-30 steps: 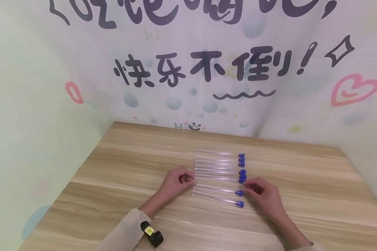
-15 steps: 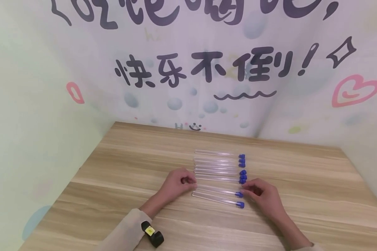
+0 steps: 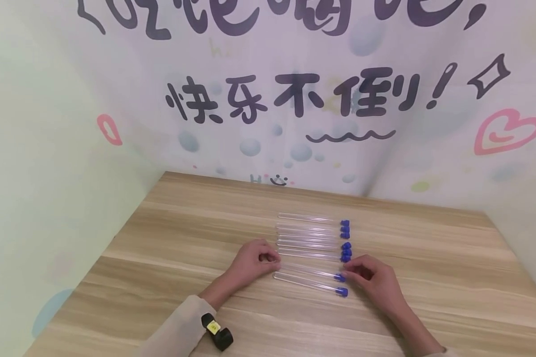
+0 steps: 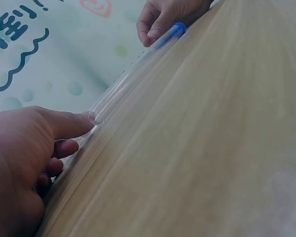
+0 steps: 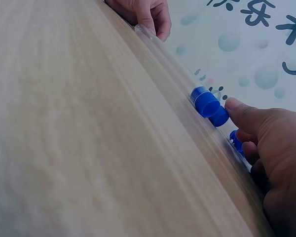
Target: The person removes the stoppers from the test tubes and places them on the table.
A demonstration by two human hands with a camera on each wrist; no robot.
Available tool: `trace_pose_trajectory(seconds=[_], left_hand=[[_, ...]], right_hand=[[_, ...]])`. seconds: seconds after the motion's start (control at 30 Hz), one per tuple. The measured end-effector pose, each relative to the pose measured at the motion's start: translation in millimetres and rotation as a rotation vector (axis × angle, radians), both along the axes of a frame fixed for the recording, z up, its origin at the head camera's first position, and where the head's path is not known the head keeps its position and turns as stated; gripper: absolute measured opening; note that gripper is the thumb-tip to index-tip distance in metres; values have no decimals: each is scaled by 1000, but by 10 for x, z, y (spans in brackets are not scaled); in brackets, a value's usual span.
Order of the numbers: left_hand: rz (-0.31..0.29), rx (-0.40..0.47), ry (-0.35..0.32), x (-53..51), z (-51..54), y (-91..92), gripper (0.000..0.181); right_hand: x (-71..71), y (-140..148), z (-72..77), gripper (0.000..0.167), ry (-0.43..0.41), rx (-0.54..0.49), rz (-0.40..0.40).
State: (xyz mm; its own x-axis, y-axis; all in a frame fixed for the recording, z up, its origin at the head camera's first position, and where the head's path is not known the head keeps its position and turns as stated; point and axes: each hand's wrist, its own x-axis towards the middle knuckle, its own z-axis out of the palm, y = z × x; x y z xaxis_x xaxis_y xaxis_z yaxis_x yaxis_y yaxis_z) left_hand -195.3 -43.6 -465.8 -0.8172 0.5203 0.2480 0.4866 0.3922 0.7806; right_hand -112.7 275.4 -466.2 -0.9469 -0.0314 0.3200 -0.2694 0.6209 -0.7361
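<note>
Clear test tubes with blue caps lie in a row on the table, caps to the right. My left hand [image 3: 254, 260] holds thumb and fingers at the rounded end of the second tube from the front [image 3: 310, 270]. At its other end, my right hand [image 3: 377, 280] has thumb and fingertips on the blue cap [image 3: 340, 277]. Nearer to me lies the front test tube [image 3: 305, 282], slightly slanted. In the right wrist view, its cap [image 5: 204, 101] partly covers the cap [image 5: 219, 117] at my right thumb. The left wrist view shows my left thumb close to a rounded tube end [image 4: 95, 117].
Several more capped tubes [image 3: 308, 243] lie behind, the farthest tube [image 3: 305, 217] set a little apart. The wood-grain table [image 3: 196, 213] ends at a printed backdrop [image 3: 232, 153]. A black strap device [image 3: 216, 333] sits on my left wrist.
The second tube from the front has shifted slightly toward me, nearer to the front tube, with both hands at its ends. The rest of the row stays as it was.
</note>
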Motion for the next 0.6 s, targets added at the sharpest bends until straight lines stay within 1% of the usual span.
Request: trace_pose_trajectory(seconds=[0.1,0.3,0.4,0.6], left_hand=[[3,16,-3,4,-2,4,10],[3,72,-41,19,8,5,11],[-2,76,-57,25,12,0,11],[-7,101,-48,18,16,-5,11]], right_hand=[[-2,2,1,19,1,11,8],[-7,1,3,18,7,57,33],[-8,1,0,19,9,73,34],[-20,3,-7,21,35,86,37]])
